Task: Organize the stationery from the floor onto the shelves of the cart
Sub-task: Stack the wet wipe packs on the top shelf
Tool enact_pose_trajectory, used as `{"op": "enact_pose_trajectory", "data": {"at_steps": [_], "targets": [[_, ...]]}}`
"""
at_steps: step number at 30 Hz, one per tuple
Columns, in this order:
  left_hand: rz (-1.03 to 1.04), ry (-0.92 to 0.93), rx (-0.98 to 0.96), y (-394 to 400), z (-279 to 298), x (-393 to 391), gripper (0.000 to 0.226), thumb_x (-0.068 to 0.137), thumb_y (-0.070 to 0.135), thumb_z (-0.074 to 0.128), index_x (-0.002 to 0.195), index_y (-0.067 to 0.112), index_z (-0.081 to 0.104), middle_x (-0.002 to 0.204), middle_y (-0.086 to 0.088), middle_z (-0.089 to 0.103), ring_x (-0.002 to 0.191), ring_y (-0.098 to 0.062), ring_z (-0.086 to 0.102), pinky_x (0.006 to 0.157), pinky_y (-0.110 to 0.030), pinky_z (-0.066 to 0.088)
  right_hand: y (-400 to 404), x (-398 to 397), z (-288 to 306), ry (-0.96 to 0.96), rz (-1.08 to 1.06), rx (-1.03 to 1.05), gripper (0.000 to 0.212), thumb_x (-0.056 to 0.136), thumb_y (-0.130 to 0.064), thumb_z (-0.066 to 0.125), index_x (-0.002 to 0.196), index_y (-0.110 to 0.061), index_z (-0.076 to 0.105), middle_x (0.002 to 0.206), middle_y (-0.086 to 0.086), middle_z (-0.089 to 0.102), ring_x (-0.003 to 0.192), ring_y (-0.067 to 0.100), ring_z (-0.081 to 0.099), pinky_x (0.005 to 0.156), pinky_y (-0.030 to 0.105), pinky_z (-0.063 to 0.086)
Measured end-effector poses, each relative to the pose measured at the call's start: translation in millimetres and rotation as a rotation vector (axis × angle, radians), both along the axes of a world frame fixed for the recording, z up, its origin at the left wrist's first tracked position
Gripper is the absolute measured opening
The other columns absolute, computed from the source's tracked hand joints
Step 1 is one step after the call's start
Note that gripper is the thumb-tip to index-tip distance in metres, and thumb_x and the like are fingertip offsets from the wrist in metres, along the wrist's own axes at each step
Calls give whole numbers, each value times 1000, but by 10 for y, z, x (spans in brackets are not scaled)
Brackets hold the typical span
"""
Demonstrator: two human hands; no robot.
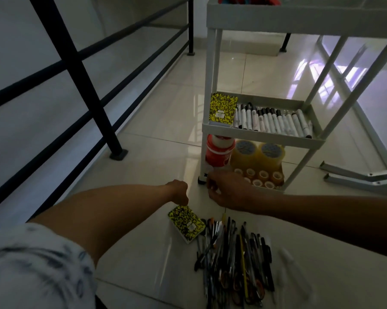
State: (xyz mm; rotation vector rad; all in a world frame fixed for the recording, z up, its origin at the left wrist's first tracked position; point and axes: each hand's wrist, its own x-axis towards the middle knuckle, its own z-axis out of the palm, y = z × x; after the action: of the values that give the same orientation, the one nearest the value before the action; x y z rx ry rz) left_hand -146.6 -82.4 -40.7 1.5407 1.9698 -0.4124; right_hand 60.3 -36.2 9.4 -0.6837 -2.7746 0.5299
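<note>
Low in the frame's centre, a yellow-and-black notebook [186, 224] lies on the floor [148, 157], tilted, just left of a heap of pens [234, 259]. The left hand [178, 191] hangs directly above the notebook's upper corner, fingers curled downward; its grip touches or nearly touches that corner, and whether it pinches the cover cannot be told. The right hand [227, 192], right of centre, reaches to the cart's [263, 137] bottom shelf beside the red-and-white rolls [219, 152] and yellow tape rolls [258, 157]; its fingers are curled, but what the grip holds is unclear. A matching notebook [223, 109] and white markers [275, 120] sit on the middle shelf.
</note>
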Motion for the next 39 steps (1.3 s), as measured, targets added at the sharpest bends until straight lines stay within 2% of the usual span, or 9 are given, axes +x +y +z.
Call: {"op": "enact_pose_trajectory", "data": {"at_steps": [5,9,14,18,22,25,29,34,39], "targets": [[92,-11,-141,-151,-415,102,86,89,42,73,148,-3,29,147,-21,43,132,-32,50,102,-34,45,71,-90,-292,-306,86,-132,19,91,-27,62,104,-14,65,100,1,67,90,17,63,73,29,48],[179,50,-72,-308,-634,130,115,72,50,85,151,0,17,148,-20,31,139,-36,36,113,-45,37,137,-166,-388,-447,138,-156,25,95,-30,59,112,-14,65,110,3,67,99,20,62,81,28,47],[274,36,-42,-352,-753,75,107,64,48,90,144,5,33,142,-15,40,133,-31,44,110,-41,41,191,-229,-416,-502,124,-210,31,96,-30,58,121,-11,62,118,7,65,104,23,61,81,28,45],[274,-181,-91,-193,-594,-107,64,81,31,82,136,9,56,134,-15,58,115,-25,60,86,-31,53,209,-215,-422,-528,21,-312,50,94,-32,65,135,-7,49,127,11,61,110,25,59,81,28,44],[435,-614,-143,-45,-208,-205,45,89,19,75,131,13,60,126,-10,66,113,-21,63,92,-36,57,238,-184,-354,-465,-152,-558,70,90,-29,72,145,-6,34,138,18,50,100,28,64,86,38,53],[488,-830,-111,59,101,-176,33,87,21,78,118,15,70,116,-4,73,110,-18,67,92,-34,58,289,-161,-239,-414,-237,-772,62,93,-26,69,140,-1,39,121,21,64,81,27,71,73,37,60],[548,-1015,-15,117,438,-98,44,85,29,79,124,12,67,118,-5,74,113,-21,68,101,-36,54,419,-101,97,-300,-215,-845,30,99,-17,58,125,0,56,116,20,68,75,17,70,63,24,57],[580,-1076,92,144,729,-61,95,61,91,61,122,17,70,115,-3,74,109,-18,70,95,-33,55,658,42,933,-143,-139,-847,21,97,-22,61,111,-8,66,99,9,74,78,13,70,66,21,55],[555,-1074,80,182,848,-73,118,43,104,46,119,17,71,111,1,76,108,-14,70,98,-34,53,881,134,1597,68,-173,-853,25,97,-28,61,100,-4,66,83,4,67,71,11,60,63,22,49]]}}
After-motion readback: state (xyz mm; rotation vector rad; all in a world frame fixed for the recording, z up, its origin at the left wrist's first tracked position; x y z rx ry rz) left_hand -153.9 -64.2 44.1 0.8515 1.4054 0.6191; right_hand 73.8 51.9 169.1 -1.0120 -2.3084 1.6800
